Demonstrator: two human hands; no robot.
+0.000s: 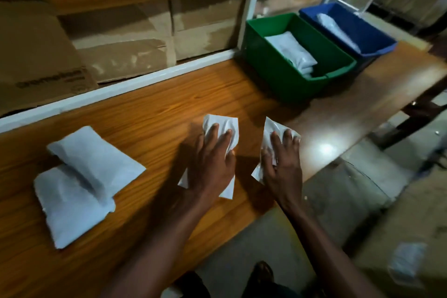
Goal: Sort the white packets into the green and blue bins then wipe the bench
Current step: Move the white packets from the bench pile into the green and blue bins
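A glossy wooden bench (150, 109) runs beside stacked brown cardboard boxes (121, 38). A green plastic bin (273, 72) and a blue plastic bin (377, 38) each hold white packets. The left hand (210, 162) and right hand (281, 164) each grip a crumpled white packet on the bench; two white packets (79, 181) lie stacked at left.

Four white packets (79, 176) on bench (169, 104); others in bins (273, 72)
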